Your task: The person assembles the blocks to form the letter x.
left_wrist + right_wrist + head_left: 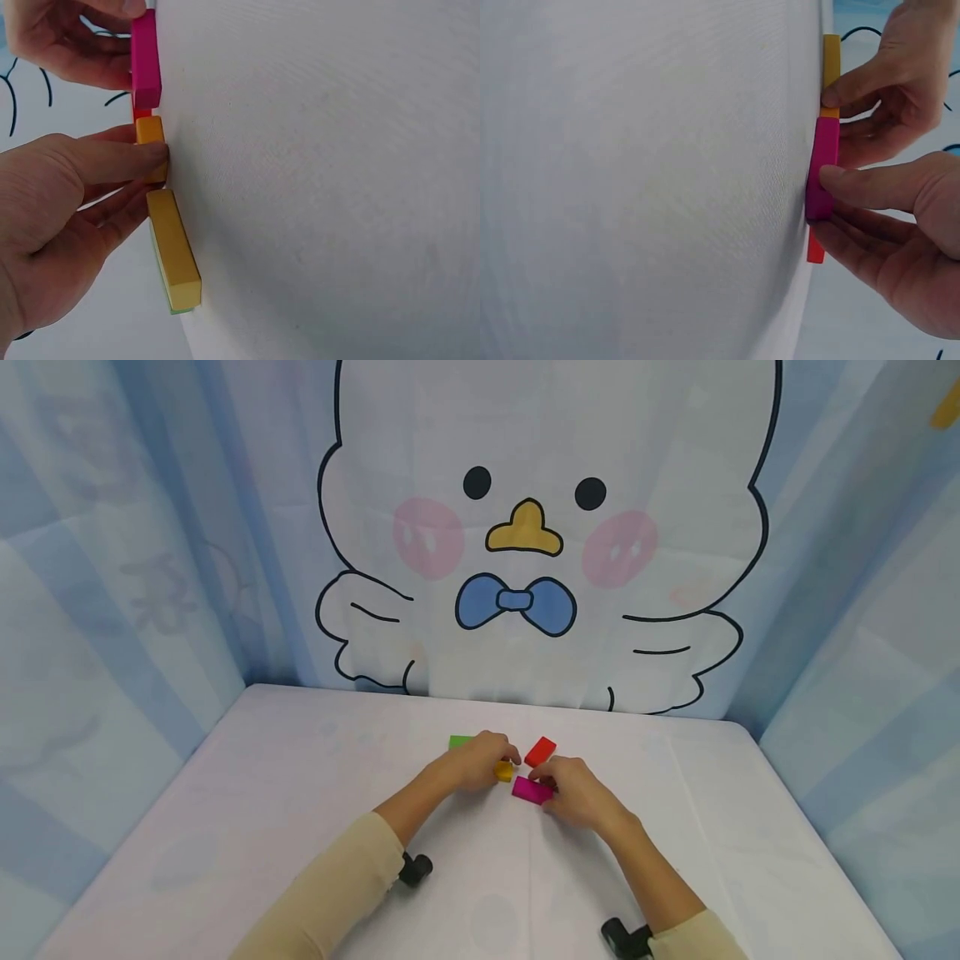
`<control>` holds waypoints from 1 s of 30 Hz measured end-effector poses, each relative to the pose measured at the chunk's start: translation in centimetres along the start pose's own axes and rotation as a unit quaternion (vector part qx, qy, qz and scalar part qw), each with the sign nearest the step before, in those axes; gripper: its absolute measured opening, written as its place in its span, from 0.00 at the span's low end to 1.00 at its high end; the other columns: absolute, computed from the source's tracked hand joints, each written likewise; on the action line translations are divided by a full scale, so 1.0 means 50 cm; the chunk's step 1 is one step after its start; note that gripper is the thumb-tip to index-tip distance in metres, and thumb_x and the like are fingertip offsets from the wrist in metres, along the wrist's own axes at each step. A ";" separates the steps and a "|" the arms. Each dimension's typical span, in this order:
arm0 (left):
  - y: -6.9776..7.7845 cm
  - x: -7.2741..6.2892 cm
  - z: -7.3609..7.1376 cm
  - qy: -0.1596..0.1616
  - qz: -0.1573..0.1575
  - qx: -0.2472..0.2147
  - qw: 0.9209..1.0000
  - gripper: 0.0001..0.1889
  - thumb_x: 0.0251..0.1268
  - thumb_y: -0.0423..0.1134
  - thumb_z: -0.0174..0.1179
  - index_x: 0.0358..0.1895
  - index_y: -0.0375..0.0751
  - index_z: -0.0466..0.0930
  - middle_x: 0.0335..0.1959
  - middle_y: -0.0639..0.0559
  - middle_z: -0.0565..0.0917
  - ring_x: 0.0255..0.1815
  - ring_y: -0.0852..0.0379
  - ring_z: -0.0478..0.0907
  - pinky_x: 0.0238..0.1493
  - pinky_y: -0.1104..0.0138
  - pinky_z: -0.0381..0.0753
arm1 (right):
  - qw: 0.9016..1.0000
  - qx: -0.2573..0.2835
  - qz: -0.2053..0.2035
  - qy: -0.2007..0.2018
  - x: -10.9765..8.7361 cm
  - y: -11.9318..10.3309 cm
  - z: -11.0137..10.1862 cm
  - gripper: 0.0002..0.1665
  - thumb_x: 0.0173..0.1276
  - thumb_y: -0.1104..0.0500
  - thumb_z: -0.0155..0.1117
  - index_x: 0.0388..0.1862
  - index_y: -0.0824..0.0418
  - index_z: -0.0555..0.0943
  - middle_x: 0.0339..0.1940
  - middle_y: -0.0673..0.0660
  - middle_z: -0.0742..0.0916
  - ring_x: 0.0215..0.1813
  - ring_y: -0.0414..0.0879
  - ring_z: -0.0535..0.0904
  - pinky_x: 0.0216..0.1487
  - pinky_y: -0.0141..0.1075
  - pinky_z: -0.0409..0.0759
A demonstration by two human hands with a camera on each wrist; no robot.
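My left hand (pixel 480 762) pinches a small orange-yellow block (pixel 151 129) between thumb and fingers on the white tabletop. My right hand (pixel 577 795) grips a magenta block (pixel 531 790), its thumb on the near side in the right wrist view. A red block (pixel 541 751) lies just beyond the magenta one, partly covered by it in both wrist views. Beside my left hand, a longer yellow block (pixel 174 244) rests on the table in the left wrist view. A green block (pixel 458 741) shows behind the left hand, mostly hidden.
A white cloth covers the table (pixel 495 877). At its far edge hangs a pale curtain (pixel 525 668) printed with a cartoon bird, and blue-white curtains (pixel 112 610) close in both sides. Dark wrist-worn devices (pixel 626 937) sit near the sleeves.
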State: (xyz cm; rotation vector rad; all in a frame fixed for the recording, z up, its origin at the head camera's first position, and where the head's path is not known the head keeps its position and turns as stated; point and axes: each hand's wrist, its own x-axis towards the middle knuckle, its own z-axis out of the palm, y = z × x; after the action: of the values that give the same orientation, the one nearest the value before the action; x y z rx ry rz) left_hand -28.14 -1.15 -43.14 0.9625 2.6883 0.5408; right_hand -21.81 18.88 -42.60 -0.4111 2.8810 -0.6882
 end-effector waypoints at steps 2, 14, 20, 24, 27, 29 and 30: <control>0.000 0.000 0.000 0.001 -0.001 -0.002 1.000 0.19 0.67 0.28 0.67 0.60 0.45 0.86 0.56 0.49 0.84 0.60 0.53 0.79 0.67 0.63 0.80 | 1.000 -0.002 0.001 -0.001 0.000 -0.001 0.000 0.24 0.59 0.68 0.79 0.55 0.61 0.87 0.46 0.55 0.89 0.49 0.48 0.83 0.55 0.44 0.88; 0.006 -0.005 -0.009 0.007 0.014 0.001 1.000 0.19 0.66 0.26 0.68 0.59 0.45 0.87 0.56 0.49 0.85 0.63 0.52 0.79 0.67 0.63 0.80 | 1.000 0.002 -0.002 0.001 -0.003 -0.003 0.000 0.23 0.59 0.69 0.79 0.55 0.61 0.87 0.43 0.54 0.89 0.47 0.47 0.83 0.54 0.43 0.88; 0.008 -0.011 -0.018 0.006 0.017 -0.001 1.000 0.18 0.66 0.26 0.67 0.58 0.44 0.88 0.56 0.48 0.86 0.61 0.52 0.81 0.66 0.64 0.81 | 1.000 0.005 -0.005 0.005 -0.002 -0.003 -0.001 0.22 0.59 0.69 0.78 0.54 0.61 0.87 0.42 0.53 0.89 0.45 0.46 0.82 0.53 0.43 0.88; 0.006 -0.019 -0.024 0.004 0.023 -0.009 1.000 0.17 0.66 0.27 0.68 0.57 0.43 0.88 0.55 0.49 0.87 0.60 0.52 0.81 0.66 0.64 0.81 | 1.000 0.007 -0.003 0.005 -0.001 -0.003 -0.001 0.22 0.60 0.69 0.78 0.54 0.61 0.88 0.41 0.53 0.89 0.45 0.46 0.82 0.53 0.42 0.88; 0.005 -0.027 -0.030 -0.001 0.032 -0.015 0.999 0.17 0.66 0.25 0.67 0.55 0.43 0.89 0.54 0.49 0.88 0.59 0.53 0.82 0.66 0.64 0.82 | 1.000 0.006 0.000 0.005 0.000 -0.003 -0.001 0.22 0.60 0.69 0.78 0.54 0.61 0.88 0.41 0.53 0.89 0.45 0.46 0.82 0.52 0.42 0.88; 0.004 -0.031 -0.032 -0.004 0.041 -0.014 0.999 0.17 0.67 0.24 0.66 0.54 0.44 0.89 0.53 0.50 0.88 0.57 0.53 0.83 0.65 0.65 0.82 | 1.000 0.004 0.000 0.005 0.000 -0.003 -0.002 0.22 0.60 0.69 0.78 0.54 0.60 0.88 0.41 0.53 0.89 0.45 0.46 0.82 0.52 0.41 0.88; 0.004 -0.033 -0.033 -0.005 0.047 -0.013 0.999 0.16 0.67 0.24 0.66 0.54 0.44 0.90 0.52 0.51 0.89 0.57 0.54 0.83 0.64 0.66 0.82 | 1.000 0.004 0.001 0.005 0.000 -0.003 -0.002 0.22 0.60 0.69 0.78 0.54 0.60 0.88 0.41 0.53 0.89 0.45 0.46 0.82 0.52 0.41 0.88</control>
State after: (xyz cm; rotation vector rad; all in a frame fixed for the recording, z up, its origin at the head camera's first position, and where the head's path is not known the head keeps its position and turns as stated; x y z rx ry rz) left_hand -27.35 -2.50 -41.42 1.0871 2.6312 0.5855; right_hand -21.82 18.79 -42.44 -0.4061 2.8860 -0.7022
